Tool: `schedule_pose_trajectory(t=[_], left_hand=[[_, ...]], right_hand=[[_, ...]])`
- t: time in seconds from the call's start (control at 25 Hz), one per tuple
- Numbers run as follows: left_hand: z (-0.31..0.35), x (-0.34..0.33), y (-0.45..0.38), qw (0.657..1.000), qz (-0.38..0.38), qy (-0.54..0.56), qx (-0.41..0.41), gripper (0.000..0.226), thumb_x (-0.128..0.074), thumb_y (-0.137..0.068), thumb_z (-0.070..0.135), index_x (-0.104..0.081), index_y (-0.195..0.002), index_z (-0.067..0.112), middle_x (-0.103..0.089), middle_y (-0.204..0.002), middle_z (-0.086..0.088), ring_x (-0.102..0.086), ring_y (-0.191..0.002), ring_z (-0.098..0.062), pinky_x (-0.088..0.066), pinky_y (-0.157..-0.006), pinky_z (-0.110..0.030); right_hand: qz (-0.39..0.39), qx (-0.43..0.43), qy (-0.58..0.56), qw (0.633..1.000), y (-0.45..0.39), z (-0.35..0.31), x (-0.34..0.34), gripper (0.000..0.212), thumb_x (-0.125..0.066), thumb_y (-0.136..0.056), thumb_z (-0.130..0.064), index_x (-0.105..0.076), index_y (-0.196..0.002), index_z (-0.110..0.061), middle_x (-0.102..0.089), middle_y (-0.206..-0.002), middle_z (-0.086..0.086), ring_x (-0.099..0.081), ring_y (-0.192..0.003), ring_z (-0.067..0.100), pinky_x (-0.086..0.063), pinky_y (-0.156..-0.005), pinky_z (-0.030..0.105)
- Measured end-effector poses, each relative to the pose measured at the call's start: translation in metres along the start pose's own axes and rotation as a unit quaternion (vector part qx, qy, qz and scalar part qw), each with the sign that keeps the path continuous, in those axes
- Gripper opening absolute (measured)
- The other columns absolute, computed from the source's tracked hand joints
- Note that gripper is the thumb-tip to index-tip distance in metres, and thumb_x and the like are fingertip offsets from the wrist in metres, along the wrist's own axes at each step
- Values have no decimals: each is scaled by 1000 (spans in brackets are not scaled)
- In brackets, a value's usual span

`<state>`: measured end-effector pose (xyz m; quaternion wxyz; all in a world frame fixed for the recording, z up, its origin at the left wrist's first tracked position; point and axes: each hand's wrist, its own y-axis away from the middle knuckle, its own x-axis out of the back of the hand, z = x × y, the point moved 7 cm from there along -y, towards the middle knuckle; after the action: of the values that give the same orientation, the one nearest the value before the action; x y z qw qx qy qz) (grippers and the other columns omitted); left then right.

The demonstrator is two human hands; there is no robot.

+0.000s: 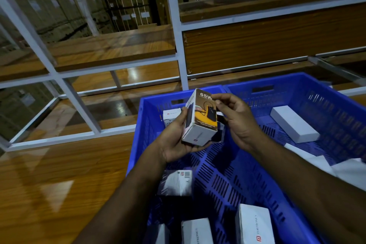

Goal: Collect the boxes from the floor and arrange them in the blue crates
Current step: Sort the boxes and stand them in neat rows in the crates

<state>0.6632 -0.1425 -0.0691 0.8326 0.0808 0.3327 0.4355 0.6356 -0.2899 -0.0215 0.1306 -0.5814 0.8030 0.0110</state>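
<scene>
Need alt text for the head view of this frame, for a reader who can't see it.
Two hands hold a small box marked 65W above a blue crate: the left hand cradles its lower end while the right hand pinches its top corner. Several white boxes lie in this crate, and one white box lies in a second blue crate to the right.

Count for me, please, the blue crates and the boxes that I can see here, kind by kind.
Blue crates: 2, the near one and the far one.
Boxes in the hands: 1, the 65W box.
Boxes lying in the near crate: 5 at least.
Boxes lying in the far crate: 1.
Total: 9.
</scene>
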Motion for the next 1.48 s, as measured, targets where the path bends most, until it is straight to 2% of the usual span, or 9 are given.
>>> schedule_pose_trajectory(t=[0.2, 0.36, 0.52, 0.76, 0.92, 1.04, 1.16, 1.28, 1.48], left_hand=[[7, 11, -9, 998, 40, 8, -50, 50, -46, -100, 52, -65, -129, 16, -70, -121, -15, -70, -98, -27, -57, -89, -43], [17, 36, -13, 970, 159, -139, -123, 27, -61, -98, 19, -67, -122, 7, -75, -101, -6, -72, -72, -13, -55, -56, -23], [10, 62, -31, 944, 233, -182, -144, 18, -65, -93, -2, -66, -108, 7, -69, -118, -15, -68, -94, -27, -57, -80, -36], [-41, 75, -72, 956, 247, -135, -86, 43, -55, -96, -9, -53, -137, 4, -61, -135, -20, -61, -112, -34, -49, -90, -43], [-47, 79, -80, 953, 244, -165, -73, 47, -51, -98, -6, -51, -140, 14, -62, -132, -14, -62, -100, -33, -49, -71, -40], [-37, 85, -84, 922, 280, -227, -139, 49, -58, -90, -15, -57, -135, 4, -66, -128, -19, -65, -110, -35, -56, -84, -41], [-39, 92, -79, 886, 336, -289, -138, 50, -77, -72, -8, -64, -119, 2, -70, -118, -16, -66, -111, -32, -56, -92, -42], [-45, 91, -74, 830, 359, -410, -120, 50, -84, -70, 6, -61, -115, 4, -69, -109, -10, -66, -106, -25, -52, -87, -34], [-37, 86, -80, 770, 392, -486, -129, 48, -83, -74, 17, -57, -113, 3, -68, -115, -16, -66, -107, -33, -52, -81, -37]], right_hand=[[35, 7, 58, 998, -5, 10, 7, 15, -54, -99, -8, -66, -98, -18, -68, -98, -1, -66, -92, 17, -58, -74, 33], [91, -1, 166, 982, -11, 24, 22, 11, -55, -99, -15, -61, -107, -19, -61, -107, 6, -61, -94, 25, -56, -85, 48], [117, 50, 201, 971, -14, 17, 27, 9, -56, -96, -13, -61, -103, -16, -62, -103, 11, -59, -84, 21, -51, -70, 34], [121, 67, 244, 960, -19, 16, 30, 9, -58, -94, -11, -59, -99, -18, -63, -103, 8, -59, -85, 18, -46, -67, 24], [114, 64, 242, 961, -20, 17, 29, 9, -58, -94, -10, -60, -101, -16, -62, -104, 7, -59, -85, 16, -42, -62, 19], [111, 60, 245, 961, -21, 19, 28, 9, -58, -95, -12, -61, -103, -14, -62, -105, 7, -61, -86, 16, -42, -61, 17], [114, 61, 247, 960, -22, 19, 27, 9, -58, -95, -12, -61, -102, -15, -61, -104, 7, -61, -87, 16, -44, -62, 19], [114, 61, 254, 959, -24, 20, 27, 9, -58, -95, -13, -61, -102, -17, -61, -105, 7, -60, -87, 14, -44, -64, 20], [118, 67, 270, 953, -26, 20, 26, 9, -58, -94, -14, -62, -102, -17, -61, -104, 5, -59, -87, 12, -45, -66, 21]])
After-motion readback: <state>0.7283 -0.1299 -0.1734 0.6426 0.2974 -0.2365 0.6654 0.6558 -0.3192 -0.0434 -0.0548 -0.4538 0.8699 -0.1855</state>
